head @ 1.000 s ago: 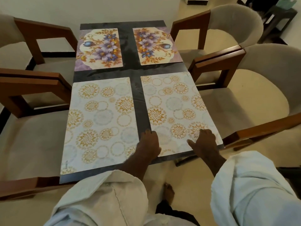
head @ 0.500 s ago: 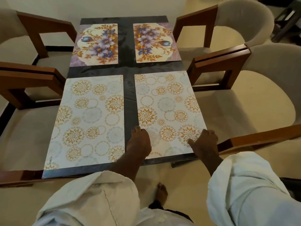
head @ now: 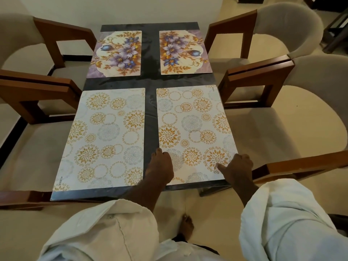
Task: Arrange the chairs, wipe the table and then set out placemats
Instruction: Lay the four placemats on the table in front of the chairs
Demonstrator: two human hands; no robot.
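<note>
Four placemats lie on the dark table (head: 150, 81). Two purple-flower placemats sit at the far end, one left (head: 117, 53) and one right (head: 183, 52). Two white placemats with gold circles lie near me, one left (head: 105, 138) and one right (head: 194, 132). My left hand (head: 161, 164) presses down on the near left corner of the near right placemat. My right hand (head: 237, 166) holds that mat's near right corner, thumb on top and fingers curled over the edge.
Beige cushioned chairs with brown wooden arms stand along both long sides: two on the left (head: 28, 87) and two on the right (head: 263, 72). A wall closes off the table's far end. My bare foot (head: 186, 226) stands on the beige floor below the near edge.
The near right placemat has slid left and turned straight; it lay skewed over the table's right edge before and now lines up with the other mats. Both hands stayed on its near corners.
</note>
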